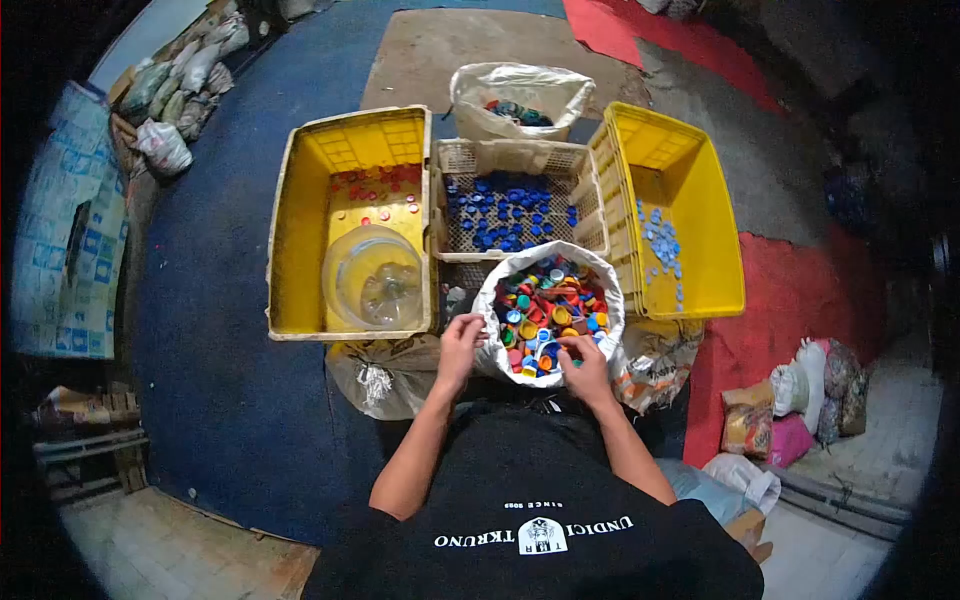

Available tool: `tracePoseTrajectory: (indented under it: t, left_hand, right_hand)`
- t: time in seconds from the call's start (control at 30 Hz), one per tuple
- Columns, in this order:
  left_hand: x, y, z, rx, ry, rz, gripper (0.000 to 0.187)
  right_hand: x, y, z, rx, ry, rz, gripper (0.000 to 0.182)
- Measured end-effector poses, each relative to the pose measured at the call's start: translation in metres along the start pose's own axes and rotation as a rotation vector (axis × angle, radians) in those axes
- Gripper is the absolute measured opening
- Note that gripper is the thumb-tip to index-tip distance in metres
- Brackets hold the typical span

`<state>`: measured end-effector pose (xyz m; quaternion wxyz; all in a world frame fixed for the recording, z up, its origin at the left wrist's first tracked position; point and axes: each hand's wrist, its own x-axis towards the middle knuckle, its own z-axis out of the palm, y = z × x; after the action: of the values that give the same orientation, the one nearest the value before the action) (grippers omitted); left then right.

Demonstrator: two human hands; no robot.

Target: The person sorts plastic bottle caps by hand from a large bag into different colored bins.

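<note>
The left hand (459, 345) gripped the rim of the white sack (500, 300); the right hand (585, 362) dug closed among the mixed caps (545, 310) — sorting by colour, it seemed — next, one cap needed picking out

Two yellow crates (350, 190) (690, 200), one mesh basket (510, 160), two open white sacks (490, 300) (515, 85).

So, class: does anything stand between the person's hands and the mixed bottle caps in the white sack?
Nothing visible does. The left hand rests on the white sack rim, and the right hand already touches the mixed bottle caps.
</note>
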<state>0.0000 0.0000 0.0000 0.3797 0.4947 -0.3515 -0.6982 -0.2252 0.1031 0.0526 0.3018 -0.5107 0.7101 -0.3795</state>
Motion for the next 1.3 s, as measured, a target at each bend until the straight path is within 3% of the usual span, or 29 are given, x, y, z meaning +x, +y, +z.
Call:
tracePoseTrajectory:
  t: [0.07,0.1,0.17,0.2,0.27,0.3,0.4,0.43,0.5,0.53,0.57,0.63,0.7,0.77,0.83,0.9,0.93,0.97,1.03,1.07,1.17,1.3]
  left_hand:
    - [-0.022,-0.004,0.017,0.234,-0.106,0.148,0.020]
    - [0.011,0.009,0.029,0.375,-0.127,0.273,0.018]
    - [-0.008,0.016,0.045,0.805,-0.402,0.503,0.021]
    - [-0.019,0.010,0.051,0.795,-0.416,0.487,0.021]
    - [-0.025,0.005,0.058,1.241,-0.566,0.823,0.032]
    - [-0.028,0.000,0.059,1.242,-0.573,0.826,0.032]
    - [-0.032,-0.009,0.063,1.577,-0.712,0.592,0.052]
    - [-0.034,-0.004,0.065,1.578,-0.718,0.595,0.052]
    - [-0.037,0.007,0.068,1.650,-0.755,0.389,0.052]
    - [-0.037,0.004,0.064,1.622,-0.714,0.428,0.045]
    - [-0.031,-0.001,0.060,1.626,-0.718,0.429,0.045]
    - [-0.024,0.001,0.062,1.428,-0.514,0.461,0.036]
    - [-0.014,-0.004,0.068,1.309,-0.462,0.440,0.034]
    - [0.005,-0.015,0.076,1.173,-0.376,0.637,0.035]
    - [0.020,-0.017,0.091,1.135,-0.455,0.630,0.037]
    - [0.042,-0.050,0.098,0.986,-0.526,0.626,0.033]
    - [0.041,-0.053,0.100,0.944,-0.524,0.496,0.033]
    - [0.041,-0.053,0.100,0.942,-0.523,0.499,0.033]
    - [0.035,-0.054,0.097,1.397,-0.568,0.501,0.031]
    - [0.028,-0.051,0.099,1.439,-0.579,0.422,0.031]
    - [0.019,-0.052,0.097,1.505,-0.593,0.481,0.033]
    - [0.020,-0.046,0.095,1.410,-0.522,0.462,0.033]
  right_hand:
    - [-0.019,0.009,-0.012,-0.039,0.081,0.051,0.021]
    - [0.019,0.019,-0.004,0.035,0.109,0.079,0.021]
    - [0.014,0.038,-0.014,-0.132,0.113,0.003,0.021]
    - [0.012,0.043,-0.016,-0.095,0.093,0.076,0.023]
    - [0.028,0.056,-0.007,-0.105,0.061,0.073,0.027]
    - [0.036,0.060,-0.003,-0.154,0.026,0.062,0.030]
    - [0.060,0.067,0.010,-0.344,-0.041,0.051,0.046]
    - [0.065,0.078,0.018,-0.454,-0.054,0.052,0.055]
    - [0.068,0.097,0.039,-0.607,-0.131,0.129,0.062]
    - [0.062,0.085,0.040,-0.678,-0.196,0.117,0.064]
    - [0.057,0.073,0.042,-0.646,-0.217,0.142,0.062]
    - [0.048,0.059,0.042,-0.532,-0.339,0.166,0.059]
    - [0.031,0.051,0.042,-0.565,-0.429,0.040,0.050]
    - [0.017,0.070,0.047,-0.639,-0.415,-0.088,0.048]
    - [0.023,0.069,0.038,-0.580,-0.480,-0.152,0.042]
    - [0.032,0.051,0.013,-0.596,-0.654,0.028,0.034]
    - [0.044,0.061,0.002,-0.413,-0.688,0.050,0.030]
    - [0.053,0.072,-0.014,-0.233,-0.673,-0.009,0.026]
    - [0.080,0.075,-0.032,-0.437,-0.545,0.125,0.025]
    - [0.093,0.086,-0.032,-0.467,-0.403,0.131,0.025]
    - [0.125,0.115,-0.030,-0.641,-0.135,0.273,0.024]
    - [0.129,0.139,-0.022,-0.748,-0.183,0.363,0.021]
